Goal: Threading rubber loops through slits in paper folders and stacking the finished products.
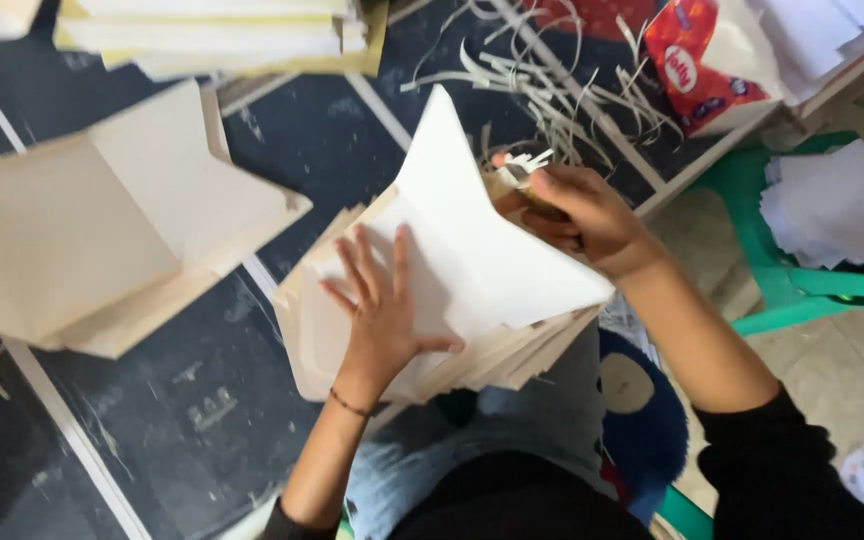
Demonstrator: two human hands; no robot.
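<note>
My left hand (380, 305) lies flat, fingers spread, on a white sheet (472, 235) that tops a stack of cream paper sheets (322, 330) at the table's near edge. The sheet's far corner is lifted and points away from me. My right hand (577, 215) is closed on a small tool with white scraps (527, 165) at its tip, held against the sheet's right edge. What kind of tool it is stays hidden by the fingers.
A dark table (202, 400) with white lines carries a second stack of cream folded sheets (92, 230) at left, more paper (222, 35) at the back, thin paper strips (552, 90) and a red-and-white packet (702, 60). A green plastic stool (802, 285) with white papers (837, 205) stands at right.
</note>
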